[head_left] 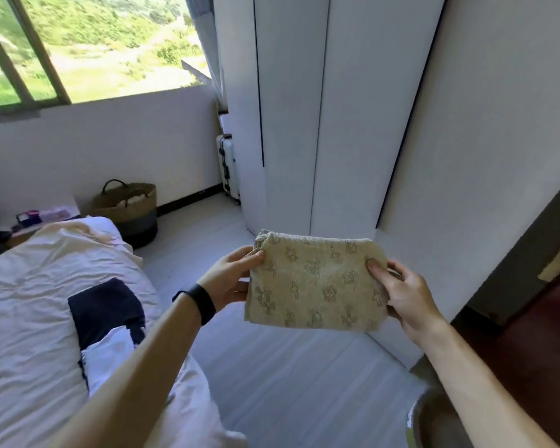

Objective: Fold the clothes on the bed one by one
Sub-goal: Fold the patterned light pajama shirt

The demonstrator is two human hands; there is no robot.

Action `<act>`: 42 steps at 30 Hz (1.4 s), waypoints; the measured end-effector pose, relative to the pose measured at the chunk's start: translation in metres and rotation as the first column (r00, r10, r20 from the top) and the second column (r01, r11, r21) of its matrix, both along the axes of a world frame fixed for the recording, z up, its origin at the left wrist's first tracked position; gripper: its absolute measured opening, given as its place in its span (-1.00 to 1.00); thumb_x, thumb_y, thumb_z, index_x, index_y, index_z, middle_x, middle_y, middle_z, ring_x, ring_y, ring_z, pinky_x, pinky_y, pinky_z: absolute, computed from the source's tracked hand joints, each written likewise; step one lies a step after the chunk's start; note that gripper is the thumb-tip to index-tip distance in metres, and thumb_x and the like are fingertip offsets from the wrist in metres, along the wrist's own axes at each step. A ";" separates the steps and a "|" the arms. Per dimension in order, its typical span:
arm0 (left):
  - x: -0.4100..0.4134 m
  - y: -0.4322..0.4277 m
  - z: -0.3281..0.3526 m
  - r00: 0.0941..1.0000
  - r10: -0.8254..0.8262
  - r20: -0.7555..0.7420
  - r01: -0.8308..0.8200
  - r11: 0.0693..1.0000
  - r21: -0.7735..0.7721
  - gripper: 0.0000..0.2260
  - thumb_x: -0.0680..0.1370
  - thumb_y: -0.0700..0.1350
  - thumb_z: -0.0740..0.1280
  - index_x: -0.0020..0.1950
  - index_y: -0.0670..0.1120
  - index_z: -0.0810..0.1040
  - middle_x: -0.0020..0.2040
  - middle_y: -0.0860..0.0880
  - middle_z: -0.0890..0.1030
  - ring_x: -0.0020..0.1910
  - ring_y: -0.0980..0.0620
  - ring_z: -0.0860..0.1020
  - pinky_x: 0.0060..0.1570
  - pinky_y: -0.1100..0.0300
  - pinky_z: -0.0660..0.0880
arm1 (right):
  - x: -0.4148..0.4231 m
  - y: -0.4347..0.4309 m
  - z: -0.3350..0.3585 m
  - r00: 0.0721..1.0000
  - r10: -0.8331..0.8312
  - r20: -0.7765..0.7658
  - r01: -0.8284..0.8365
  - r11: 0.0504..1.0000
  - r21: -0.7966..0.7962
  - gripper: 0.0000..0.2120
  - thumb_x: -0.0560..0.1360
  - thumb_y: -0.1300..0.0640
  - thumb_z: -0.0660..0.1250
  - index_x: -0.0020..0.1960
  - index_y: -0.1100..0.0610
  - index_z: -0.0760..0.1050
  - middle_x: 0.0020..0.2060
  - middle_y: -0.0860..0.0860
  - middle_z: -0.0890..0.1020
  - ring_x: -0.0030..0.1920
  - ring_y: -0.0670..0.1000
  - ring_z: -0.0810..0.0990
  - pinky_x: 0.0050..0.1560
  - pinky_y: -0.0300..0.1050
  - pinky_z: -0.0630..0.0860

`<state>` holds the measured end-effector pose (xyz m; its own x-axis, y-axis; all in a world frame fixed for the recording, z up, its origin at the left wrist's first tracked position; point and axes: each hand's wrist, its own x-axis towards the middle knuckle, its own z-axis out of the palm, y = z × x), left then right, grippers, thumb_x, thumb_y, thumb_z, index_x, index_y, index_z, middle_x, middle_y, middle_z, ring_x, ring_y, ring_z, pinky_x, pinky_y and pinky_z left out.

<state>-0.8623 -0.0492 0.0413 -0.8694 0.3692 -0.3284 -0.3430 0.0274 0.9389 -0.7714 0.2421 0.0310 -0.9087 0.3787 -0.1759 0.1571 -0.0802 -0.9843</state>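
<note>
The left hand (230, 279), with a black band (196, 302) on its wrist, pinches the left edge of a small folded beige cloth with a faint printed pattern (317, 282); the thumb lies on the front near the upper left corner and the fingers are behind. The right hand (401, 295) grips the right edge in the same way, thumb on the front, fingers hidden behind the cloth. The cloth is held flat in the air above the grey floor, beside the bed and not on it. On the white crumpled sheet of the bed (23, 302), near its right edge, lies a dark navy and white garment (107, 305). Past the far corner of the bed a woven straw basket with dark handles (130, 208) stands on the floor against the wall. Further right, a white hard suitcase (228, 163) stands upright beside the tall white wardrobe doors (337, 108). Above the wall is a window (78, 43) with green hillside outside.
</note>
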 end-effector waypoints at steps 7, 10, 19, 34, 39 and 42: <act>-0.003 0.004 -0.020 0.960 0.265 0.088 -0.262 0.964 -0.041 -0.72 0.61 0.02 0.33 0.30 -0.02 0.55 0.14 -0.17 0.62 0.02 -0.18 0.69 -0.09 -0.05 0.64 | -0.086 0.020 -0.020 0.961 0.272 0.048 -0.273 0.962 0.008 -0.80 0.58 -0.05 0.41 0.17 -0.03 0.61 0.02 -0.06 0.73 0.00 0.05 0.73 -0.13 0.06 0.66; -0.005 -0.009 -0.034 0.915 0.387 0.110 -0.384 0.922 -0.048 -0.74 0.62 0.01 0.33 0.28 -0.01 0.57 0.12 -0.14 0.63 -0.03 -0.12 0.70 -0.14 0.02 0.63 | -0.123 0.007 -0.035 0.911 0.402 0.090 -0.403 0.915 -0.007 -0.77 0.58 -0.06 0.41 0.19 -0.01 0.60 0.05 -0.05 0.73 0.02 0.06 0.72 -0.14 0.09 0.68; -0.045 -0.055 -0.104 0.759 0.616 0.211 -0.612 0.786 -0.093 -0.72 0.64 0.03 0.31 0.34 0.03 0.52 0.12 -0.08 0.64 -0.08 -0.07 0.67 -0.22 0.09 0.62 | -0.238 -0.064 -0.082 0.746 0.623 0.234 -0.640 0.768 -0.006 -0.80 0.57 -0.03 0.43 0.14 0.02 0.60 0.01 -0.01 0.72 -0.03 0.08 0.72 -0.09 0.22 0.69; -0.183 -0.126 -0.194 0.357 0.835 0.419 -0.880 0.451 -0.150 -0.81 0.67 -0.04 0.27 0.26 0.01 0.54 0.03 -0.09 0.63 -0.16 -0.03 0.61 -0.32 0.17 0.57 | -0.460 -0.202 -0.153 0.464 0.773 0.433 -0.842 0.537 -0.057 -0.81 0.55 -0.03 0.44 0.14 -0.03 0.64 0.01 0.02 0.73 -0.01 0.12 0.71 -0.03 0.28 0.65; -0.232 -0.153 -0.219 0.191 0.878 0.438 -0.931 0.304 -0.204 -0.80 0.66 -0.02 0.29 0.28 0.04 0.53 0.08 -0.05 0.67 -0.07 -0.03 0.66 -0.16 0.09 0.59 | -0.535 -0.259 -0.189 0.323 0.812 0.486 -0.905 0.416 -0.093 -0.81 0.56 -0.04 0.44 0.16 -0.04 0.63 0.02 0.01 0.73 0.01 0.10 0.72 0.01 0.33 0.65; -0.253 -0.167 -0.223 0.095 0.907 0.409 -0.932 0.226 -0.284 -0.73 0.64 0.03 0.31 0.32 0.01 0.51 0.10 -0.02 0.63 0.06 -0.01 0.62 0.07 0.01 0.59 | -0.575 -0.298 -0.196 0.217 0.833 0.509 -0.949 0.302 -0.088 -0.78 0.58 -0.06 0.41 0.20 -0.06 0.61 0.07 -0.02 0.70 0.01 0.06 0.71 -0.07 0.20 0.70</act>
